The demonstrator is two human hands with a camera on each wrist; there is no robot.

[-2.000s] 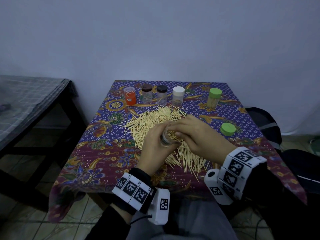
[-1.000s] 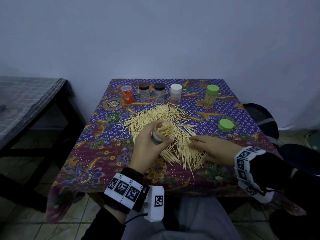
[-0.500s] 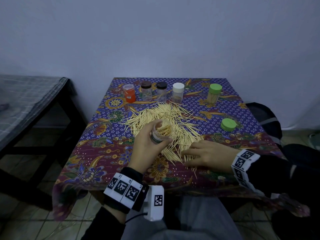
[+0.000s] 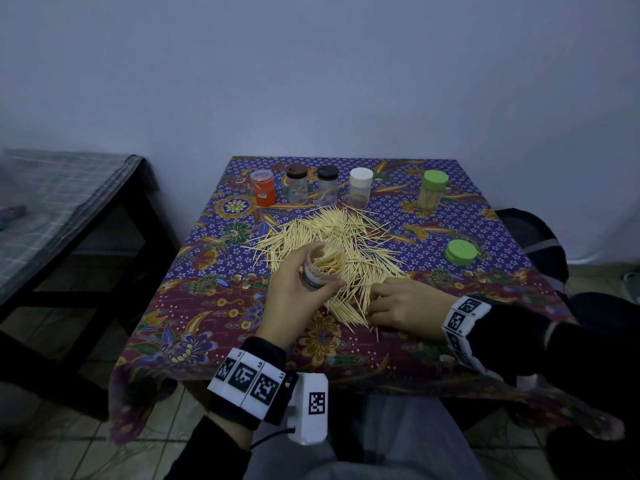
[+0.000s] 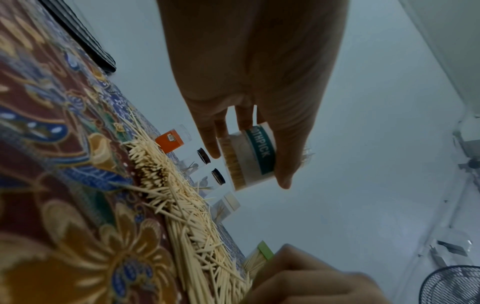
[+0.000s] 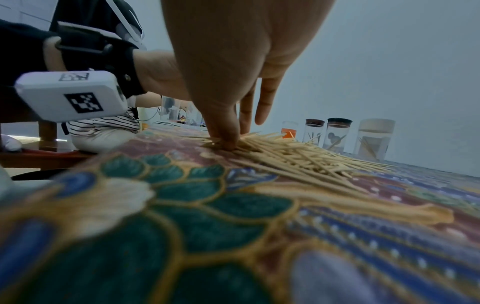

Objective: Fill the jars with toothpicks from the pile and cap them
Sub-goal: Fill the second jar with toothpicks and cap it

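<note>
My left hand grips an open clear jar partly filled with toothpicks, tilted above the toothpick pile. In the left wrist view the jar shows a teal label band, with fingers curled round it. My right hand lies palm down at the pile's near edge. Its thumb and a fingertip pinch into the toothpicks, and the other fingers are lifted. A loose green cap lies to the right of the pile.
Along the back of the patterned tablecloth stand an orange jar, a brown-capped jar, a black-capped jar, a white-capped jar and a green-capped jar. A dark bench stands left, a black bag right.
My right hand left the jar's mouth, dropped to the pile's near right edge and drew toward me. The left hand keeps hold of the jar.
</note>
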